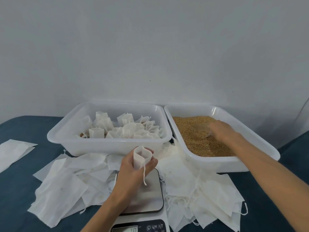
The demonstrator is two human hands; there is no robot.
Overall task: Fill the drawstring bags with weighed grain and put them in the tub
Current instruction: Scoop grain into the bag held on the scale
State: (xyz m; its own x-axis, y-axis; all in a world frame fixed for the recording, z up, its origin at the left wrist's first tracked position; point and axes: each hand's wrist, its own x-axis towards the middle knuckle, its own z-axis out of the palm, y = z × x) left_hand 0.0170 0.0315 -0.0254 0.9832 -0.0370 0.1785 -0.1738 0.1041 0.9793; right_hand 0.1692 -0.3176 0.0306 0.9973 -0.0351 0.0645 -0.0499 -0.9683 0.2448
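Scooping grain for an open bag

Left hand [133, 166] grips the limp white fabric drawstring bag [141, 156] by its sides above the steel-topped scale [148, 195]; right hand's [220, 129] grip: cannot tell.

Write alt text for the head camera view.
A person's left hand holds an open white drawstring bag above a steel-topped kitchen scale, while the right hand reaches into a white plastic tub of brown grain. A second white tub holds filled bags.
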